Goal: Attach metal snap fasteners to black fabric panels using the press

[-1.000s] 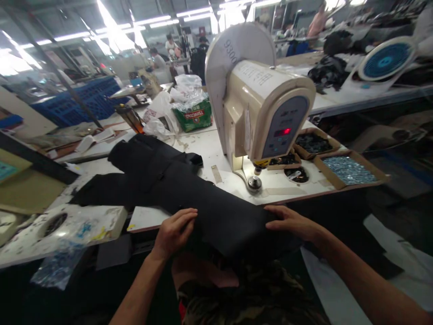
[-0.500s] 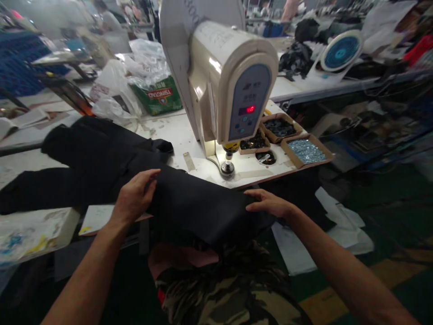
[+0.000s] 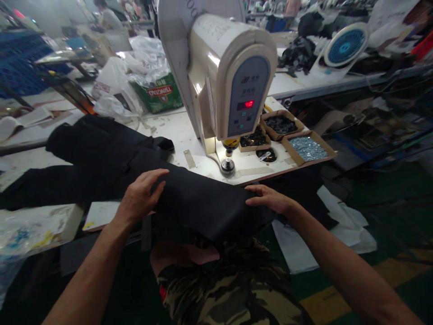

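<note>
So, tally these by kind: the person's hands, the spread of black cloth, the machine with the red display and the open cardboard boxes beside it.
Hands, left hand and right hand: 2
Spread of black cloth (number of pieces unclear): 1
Machine: 1
Open cardboard boxes: 3
Total: 7

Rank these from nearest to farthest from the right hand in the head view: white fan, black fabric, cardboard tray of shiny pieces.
From the right hand:
1. Black fabric, right at the fingertips.
2. Cardboard tray, ahead and to the right.
3. White fan, well beyond, at upper right.
</note>
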{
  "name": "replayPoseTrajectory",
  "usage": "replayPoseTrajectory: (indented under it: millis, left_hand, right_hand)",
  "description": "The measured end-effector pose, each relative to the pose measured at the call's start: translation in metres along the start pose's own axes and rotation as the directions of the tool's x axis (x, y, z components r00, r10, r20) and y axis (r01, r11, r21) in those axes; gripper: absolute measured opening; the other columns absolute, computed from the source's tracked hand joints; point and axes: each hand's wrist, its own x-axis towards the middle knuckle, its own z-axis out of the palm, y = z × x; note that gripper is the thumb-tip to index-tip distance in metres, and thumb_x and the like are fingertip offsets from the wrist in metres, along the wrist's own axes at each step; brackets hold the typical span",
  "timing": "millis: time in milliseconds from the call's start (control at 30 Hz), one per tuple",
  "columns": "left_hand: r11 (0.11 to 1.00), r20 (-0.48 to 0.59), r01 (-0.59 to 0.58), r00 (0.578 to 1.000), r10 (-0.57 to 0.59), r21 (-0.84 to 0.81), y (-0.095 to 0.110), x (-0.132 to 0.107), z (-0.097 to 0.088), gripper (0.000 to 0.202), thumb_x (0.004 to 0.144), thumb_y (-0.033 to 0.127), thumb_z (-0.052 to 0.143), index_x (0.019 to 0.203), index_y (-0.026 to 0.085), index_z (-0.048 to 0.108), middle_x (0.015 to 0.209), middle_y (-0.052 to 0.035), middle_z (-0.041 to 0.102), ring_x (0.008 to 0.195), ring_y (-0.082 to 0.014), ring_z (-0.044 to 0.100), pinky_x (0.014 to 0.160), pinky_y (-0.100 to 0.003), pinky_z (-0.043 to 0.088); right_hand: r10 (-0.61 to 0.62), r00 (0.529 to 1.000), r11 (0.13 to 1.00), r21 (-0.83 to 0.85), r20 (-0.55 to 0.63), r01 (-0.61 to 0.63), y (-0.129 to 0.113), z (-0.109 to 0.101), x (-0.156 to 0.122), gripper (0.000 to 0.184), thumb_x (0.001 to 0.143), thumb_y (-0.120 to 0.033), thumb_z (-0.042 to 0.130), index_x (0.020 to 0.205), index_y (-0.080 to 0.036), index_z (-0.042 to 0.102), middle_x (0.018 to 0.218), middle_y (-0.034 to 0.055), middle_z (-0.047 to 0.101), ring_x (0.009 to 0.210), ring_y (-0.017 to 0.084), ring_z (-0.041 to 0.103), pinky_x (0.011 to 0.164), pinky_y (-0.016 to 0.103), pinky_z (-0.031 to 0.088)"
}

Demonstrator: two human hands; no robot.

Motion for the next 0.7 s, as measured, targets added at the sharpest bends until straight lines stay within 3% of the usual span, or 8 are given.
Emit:
replayPoseTrajectory:
  millis: [233,400,467,500,567,633,667,700]
  left_hand:
    - [0.994,0.009,0.106,0.994,-0.106,0.014,-0.011,0.004,-0.008,0.038,0.1,0.033,0.049,0.134,0.022,0.06,0.132,-0.0092,0.068,0.117,-0.0257,0.066,0.107,-0.045,0.052]
    - [0.991,0.031,0.115,0.993,-0.117,0.062,0.018,0.005,-0.018,0.031,0.099,0.038,0.05,0.119,0.02,0.066,0.116,-0.0095,0.073,0.102,-0.0241,0.07,0.094,-0.039,0.054]
    - [0.97,0.133,0.209,0.965,-0.224,0.121,0.042,-0.003,-0.023,0.029,0.099,0.044,0.051,0.104,0.023,0.07,0.095,-0.0061,0.075,0.085,-0.0234,0.072,0.079,-0.035,0.054]
    - [0.953,0.225,0.267,0.929,-0.295,0.144,0.055,-0.01,-0.024,0.032,0.098,0.05,0.052,0.095,0.024,0.071,0.082,-0.0041,0.074,0.075,-0.0229,0.071,0.07,-0.033,0.052]
    - [0.93,0.473,0.348,0.804,-0.36,0.116,0.08,-0.031,-0.022,0.047,0.096,0.061,0.05,0.075,0.024,0.07,0.065,-0.0026,0.07,0.062,-0.0225,0.068,0.058,-0.031,0.049]
    - [0.901,0.674,0.43,0.683,-0.281,-0.061,0.101,-0.061,-0.014,0.054,0.099,0.061,0.044,0.071,0.026,0.074,0.068,-0.0032,0.074,0.062,-0.0226,0.071,0.057,-0.032,0.054]
    - [0.87,0.684,0.453,0.699,-0.21,-0.195,0.111,-0.077,-0.009,0.047,0.099,0.057,0.043,0.087,0.029,0.079,0.082,-0.0031,0.079,0.073,-0.0241,0.075,0.065,-0.034,0.06]
    - [0.846,0.606,0.433,0.776,-0.174,-0.311,0.118,-0.092,-0.003,0.039,0.096,0.054,0.049,0.108,0.034,0.08,0.097,-0.0038,0.081,0.085,-0.0278,0.077,0.073,-0.039,0.064]
  right_hand:
    - [-0.004,1.0,0.997,-0.075,-0.002,0.003,-0.006,0.001,-0.004,0.048,0.077,-0.043,0.086,0.113,-0.015,0.072,0.103,0.0038,0.078,0.086,0.019,0.073,0.081,0.03,0.058]
    - [-0.054,0.998,0.995,-0.084,-0.03,0.052,-0.005,0.002,-0.006,0.047,0.077,-0.043,0.086,0.114,-0.016,0.073,0.106,0.0049,0.078,0.091,0.021,0.073,0.087,0.033,0.057]
    - [-0.084,0.994,0.995,-0.061,-0.065,0.08,-0.004,0.003,-0.007,0.047,0.077,-0.044,0.086,0.113,-0.017,0.073,0.107,0.0053,0.078,0.092,0.022,0.072,0.089,0.034,0.056]
    - [-0.094,0.992,0.995,-0.04,-0.08,0.091,-0.004,0.004,-0.008,0.046,0.077,-0.043,0.086,0.113,-0.017,0.073,0.106,0.0053,0.078,0.092,0.021,0.072,0.088,0.034,0.056]
    - [-0.12,0.987,0.993,0.009,-0.106,0.121,-0.004,0.007,-0.011,0.043,0.077,-0.041,0.086,0.111,-0.018,0.073,0.105,0.0046,0.077,0.09,0.021,0.072,0.086,0.033,0.056]
    - [-0.163,0.977,0.984,0.05,-0.135,0.171,-0.004,0.014,-0.016,0.04,0.077,-0.04,0.087,0.108,-0.019,0.073,0.102,0.0031,0.077,0.087,0.019,0.07,0.083,0.031,0.056]
    - [-0.191,0.97,0.977,0.064,-0.153,0.203,-0.003,0.019,-0.019,0.038,0.077,-0.039,0.087,0.105,-0.019,0.073,0.1,0.0019,0.076,0.084,0.018,0.069,0.081,0.03,0.055]
    - [-0.224,0.959,0.968,0.07,-0.171,0.239,-0.001,0.027,-0.023,0.036,0.077,-0.039,0.088,0.103,-0.02,0.073,0.096,0.0005,0.075,0.081,0.017,0.067,0.079,0.029,0.055]
